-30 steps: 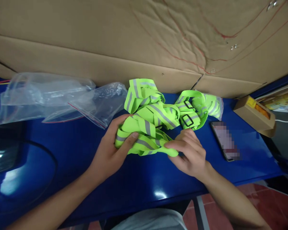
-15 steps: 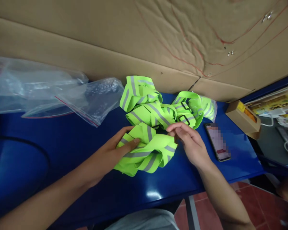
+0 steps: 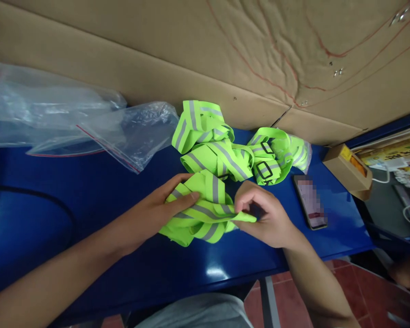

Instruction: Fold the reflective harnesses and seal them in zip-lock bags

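Observation:
My left hand (image 3: 172,202) is closed around a folded bundle of neon-yellow reflective strap (image 3: 205,205) with grey stripes, thumb on top. At the bundle's right side, my right hand (image 3: 264,214) pinches a loose fold of the same strap between thumb and fingers. Just behind lie more bundled reflective straps (image 3: 222,159) in the same colours. To their right sits another coiled strap with a black buckle (image 3: 264,170) on it. The underside of the held bundle is hidden.
Clear zip bags (image 3: 133,132) lie on the blue table (image 3: 123,282) at the left. A phone (image 3: 310,200) rests right of my right hand, near a small cardboard box (image 3: 346,168). A brown-covered panel (image 3: 140,45) rises behind. A dark cable (image 3: 37,198) crosses the left side.
My right hand has come down from above the bundle's right side and taken hold of a strap fold, pulling it to the right. My left hand keeps its grip.

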Demonstrator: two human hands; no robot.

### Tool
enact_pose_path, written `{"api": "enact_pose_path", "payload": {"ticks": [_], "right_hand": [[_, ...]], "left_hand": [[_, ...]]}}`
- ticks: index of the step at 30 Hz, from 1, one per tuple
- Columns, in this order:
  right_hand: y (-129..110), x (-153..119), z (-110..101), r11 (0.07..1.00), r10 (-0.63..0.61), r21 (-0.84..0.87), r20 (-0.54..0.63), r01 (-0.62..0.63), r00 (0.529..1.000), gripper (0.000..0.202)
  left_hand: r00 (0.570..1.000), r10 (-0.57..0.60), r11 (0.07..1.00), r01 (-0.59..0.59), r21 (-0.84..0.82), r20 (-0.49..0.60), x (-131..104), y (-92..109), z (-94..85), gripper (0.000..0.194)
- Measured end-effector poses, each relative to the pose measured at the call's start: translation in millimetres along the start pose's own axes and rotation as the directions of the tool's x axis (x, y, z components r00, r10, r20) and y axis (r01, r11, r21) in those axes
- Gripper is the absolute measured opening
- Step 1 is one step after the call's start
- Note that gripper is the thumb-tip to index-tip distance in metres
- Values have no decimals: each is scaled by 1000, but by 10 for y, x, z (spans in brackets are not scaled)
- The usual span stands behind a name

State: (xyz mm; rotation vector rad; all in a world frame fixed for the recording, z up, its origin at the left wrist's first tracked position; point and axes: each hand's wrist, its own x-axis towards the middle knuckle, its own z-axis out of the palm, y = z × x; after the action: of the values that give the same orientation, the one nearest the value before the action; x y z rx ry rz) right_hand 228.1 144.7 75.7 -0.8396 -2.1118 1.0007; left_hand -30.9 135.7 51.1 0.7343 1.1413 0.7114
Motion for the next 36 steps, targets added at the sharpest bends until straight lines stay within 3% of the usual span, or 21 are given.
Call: {"api": "enact_pose_path", "payload": {"ticks": [3, 5, 7, 10, 14, 18, 22, 28, 32, 34, 36], "right_hand": [[29, -48, 52, 907, -282, -339, -49, 249, 958, 18], [15, -54, 76, 839, -319, -461, 14, 289, 948, 17], [-29, -41, 72, 838, -256, -475, 92, 269, 962, 16], [-105, -17, 17, 925, -127, -328, 208, 191, 970, 22], [-143, 0, -64, 995, -34, -78, 357, 66, 934, 29], [-122, 37, -82, 994, -101, 88, 399, 72, 912, 22], [-94, 60, -61, 975, -162, 203, 383, 88, 909, 16], [-87, -6, -35, 975, -108, 214, 259, 52, 960, 23], [-111, -53, 6, 976, -92, 193, -35, 97, 995, 26], [-115, -69, 40, 987, -86, 114, -213, 112, 973, 28], [-111, -81, 77, 994, -78, 49, -298, 97, 951, 29]], "left_hand": [[988, 148, 989, -147, 22, -47, -5, -1, 11, 72], [966, 245, 969, -241, 62, -78, -10, 11, 6, 66], [946, 302, 952, -292, 94, -115, -11, 38, -16, 63], [943, 301, 953, -292, 81, -141, -4, 96, -75, 66], [967, 247, 968, -243, 55, -61, -10, 130, -158, 70], [974, 227, 973, -227, 48, 8, -44, 102, -173, 69], [970, 241, 965, -241, 105, 10, -60, 76, -136, 66], [968, 248, 962, -251, 106, 45, -54, 46, -104, 66], [967, 249, 955, -256, 148, 61, -61, 42, -53, 65], [976, 192, 966, -206, 154, 102, -73, 27, -25, 67], [978, 118, 979, -143, 143, 170, -80, -5, -7, 66]]}}
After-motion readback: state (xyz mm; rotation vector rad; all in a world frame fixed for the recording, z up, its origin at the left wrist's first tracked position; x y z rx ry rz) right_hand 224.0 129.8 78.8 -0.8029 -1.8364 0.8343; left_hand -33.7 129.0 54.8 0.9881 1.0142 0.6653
